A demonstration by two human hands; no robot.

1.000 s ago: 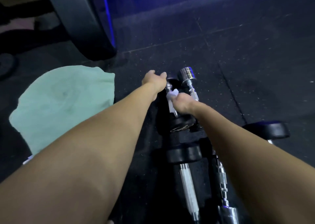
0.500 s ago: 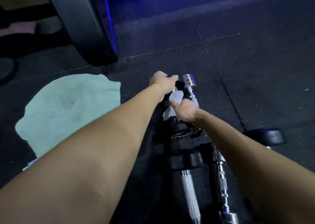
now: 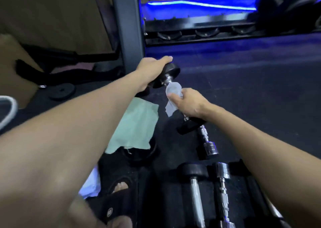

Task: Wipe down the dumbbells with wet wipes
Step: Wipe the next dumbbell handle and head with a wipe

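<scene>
Lifted off the floor now, dumbbell (image 3: pixel 171 75) points toward eleven o'clock; my left hand (image 3: pixel 150 69) grips its head, right hand (image 3: pixel 188 102) clamps wet wipe (image 3: pixel 172 95) around handle. Next: slide along it.

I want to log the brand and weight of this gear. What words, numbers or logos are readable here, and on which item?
No text can be read.
Sandal strap: a small round logo, too blurred to read.
Held dumbbell: no visible marking on its black ends.
Dumbbells on the floor: no visible numbers.
</scene>
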